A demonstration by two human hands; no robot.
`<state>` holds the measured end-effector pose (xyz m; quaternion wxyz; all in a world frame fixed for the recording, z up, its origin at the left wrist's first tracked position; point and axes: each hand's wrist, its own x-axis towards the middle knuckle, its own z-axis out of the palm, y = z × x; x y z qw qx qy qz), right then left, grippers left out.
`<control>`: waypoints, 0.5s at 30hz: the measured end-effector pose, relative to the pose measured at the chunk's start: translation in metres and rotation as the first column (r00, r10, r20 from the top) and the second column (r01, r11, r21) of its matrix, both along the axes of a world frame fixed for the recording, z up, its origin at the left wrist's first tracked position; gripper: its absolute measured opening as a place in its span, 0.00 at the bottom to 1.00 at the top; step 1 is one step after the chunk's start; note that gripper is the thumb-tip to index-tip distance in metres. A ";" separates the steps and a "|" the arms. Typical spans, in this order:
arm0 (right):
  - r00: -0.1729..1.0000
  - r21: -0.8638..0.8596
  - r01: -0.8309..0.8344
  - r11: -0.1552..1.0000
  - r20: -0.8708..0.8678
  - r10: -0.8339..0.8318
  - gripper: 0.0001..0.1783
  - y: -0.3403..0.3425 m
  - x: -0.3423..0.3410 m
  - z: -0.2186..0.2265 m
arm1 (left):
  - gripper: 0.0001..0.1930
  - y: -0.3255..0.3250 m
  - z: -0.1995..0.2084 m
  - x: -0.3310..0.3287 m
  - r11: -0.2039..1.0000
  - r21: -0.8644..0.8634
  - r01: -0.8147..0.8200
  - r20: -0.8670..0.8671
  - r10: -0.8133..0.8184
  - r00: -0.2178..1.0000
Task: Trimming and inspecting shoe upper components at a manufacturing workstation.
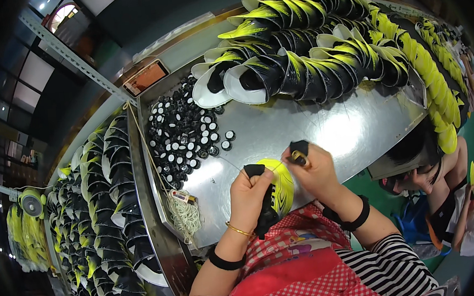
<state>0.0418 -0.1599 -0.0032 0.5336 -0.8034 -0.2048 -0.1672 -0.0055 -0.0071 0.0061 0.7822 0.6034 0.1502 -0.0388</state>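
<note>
Low in front of my apron, my left hand (245, 200) grips a black and yellow-green shoe upper (281, 192) with thumb and fingers closed on its edge. Black wrapping covers a fingertip of that hand. On the other side of the upper, my right hand (318, 170) is raised and closed. A black covering and a small brass-coloured piece (299, 157) show at its fingers; what this piece is I cannot make out. A thin strand seems to run from the upper toward the right hand. Part of the upper is hidden behind my left hand.
The metal table (302, 126) carries a heap of small black round parts with white tops (183, 133), a tangle of white cord (184, 216) and a lighter (183, 196). Nested rows of uppers (320, 74) line its back; others hang at left (99, 203). Other people sit at right.
</note>
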 end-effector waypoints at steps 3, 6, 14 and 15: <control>0.898 -0.121 0.257 0.959 0.395 -0.191 0.09 -0.009 0.006 -0.003 | 0.03 0.002 -0.007 0.002 0.997 -0.034 -0.065 0.009 0.065 0.998; 0.913 -0.251 0.092 0.964 0.407 0.019 0.13 -0.005 -0.006 -0.002 | 0.03 -0.001 -0.005 0.002 0.999 -0.052 -0.008 0.031 0.009 0.999; 0.955 0.228 -0.093 0.969 -0.256 0.152 0.07 0.004 -0.021 -0.007 | 0.04 -0.005 -0.005 -0.001 0.998 -0.057 0.009 0.051 -0.006 0.999; 0.954 0.228 -0.095 0.969 -0.256 0.154 0.07 0.004 -0.021 -0.008 | 0.05 -0.005 -0.005 -0.001 0.998 -0.056 -0.010 0.053 0.013 0.999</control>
